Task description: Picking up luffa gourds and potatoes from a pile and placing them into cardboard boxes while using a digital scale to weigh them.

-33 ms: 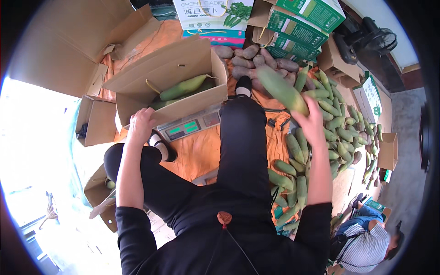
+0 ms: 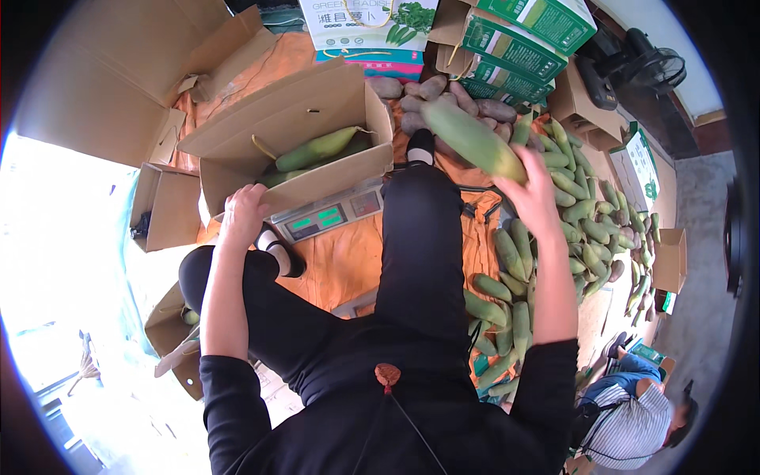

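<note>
Orange sheeting (image 2: 340, 273) spreads across the middle; heaped green radishes (image 2: 594, 231) crowd the right, stacked cartons (image 2: 511, 47) the upper right. Right of upper centre, the right hand (image 2: 534, 194), fingers curled, holds one end of a large radish (image 2: 471, 141), slightly blurred, partly hiding purplish roots (image 2: 497, 111). Left of centre, the left hand (image 2: 244, 212), bent-fingered, touches the open box (image 2: 340, 172); whether it grips, I cannot tell. Its near wall partly covers the boxed radishes (image 2: 321, 150).

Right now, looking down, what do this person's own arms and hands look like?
Plain black sleeves leave the forearms bare. The left hand and right hand wear no gloves; no watch or bracelet shows on either wrist.
</note>
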Demonstrator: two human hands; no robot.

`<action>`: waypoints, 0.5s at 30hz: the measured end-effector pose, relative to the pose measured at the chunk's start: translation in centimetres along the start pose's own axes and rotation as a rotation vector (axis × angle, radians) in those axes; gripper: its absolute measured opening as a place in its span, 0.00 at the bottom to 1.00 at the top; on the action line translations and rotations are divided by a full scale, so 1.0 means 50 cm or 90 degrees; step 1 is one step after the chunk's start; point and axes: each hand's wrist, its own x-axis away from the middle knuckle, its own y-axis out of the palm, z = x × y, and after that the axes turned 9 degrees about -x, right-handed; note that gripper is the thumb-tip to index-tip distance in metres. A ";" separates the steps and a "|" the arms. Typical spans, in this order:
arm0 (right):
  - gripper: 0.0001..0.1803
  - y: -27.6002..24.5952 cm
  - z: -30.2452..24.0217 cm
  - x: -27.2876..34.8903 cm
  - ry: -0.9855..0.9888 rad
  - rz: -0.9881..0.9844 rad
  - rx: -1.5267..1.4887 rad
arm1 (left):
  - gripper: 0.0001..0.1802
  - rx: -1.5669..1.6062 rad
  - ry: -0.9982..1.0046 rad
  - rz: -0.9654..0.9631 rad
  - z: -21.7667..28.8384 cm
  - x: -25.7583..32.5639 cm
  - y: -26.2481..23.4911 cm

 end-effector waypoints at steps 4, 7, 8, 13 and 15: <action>0.28 0.135 -0.099 -0.144 -0.218 -0.084 0.087 | 0.12 0.001 0.018 0.021 -0.007 -0.009 0.007; 0.27 0.273 -0.142 -0.208 -0.177 -0.210 0.148 | 0.13 0.001 0.025 0.021 -0.003 -0.010 0.008; 0.25 0.319 -0.166 -0.211 -0.168 -0.234 0.180 | 0.13 -0.005 0.018 0.018 -0.009 -0.005 0.006; 0.26 0.532 -0.114 -0.196 -0.096 -0.362 0.194 | 0.14 0.009 0.032 0.021 -0.001 -0.014 0.017; 0.27 0.556 -0.105 -0.164 -0.183 -0.291 0.168 | 0.14 0.021 0.039 0.040 -0.005 -0.013 0.020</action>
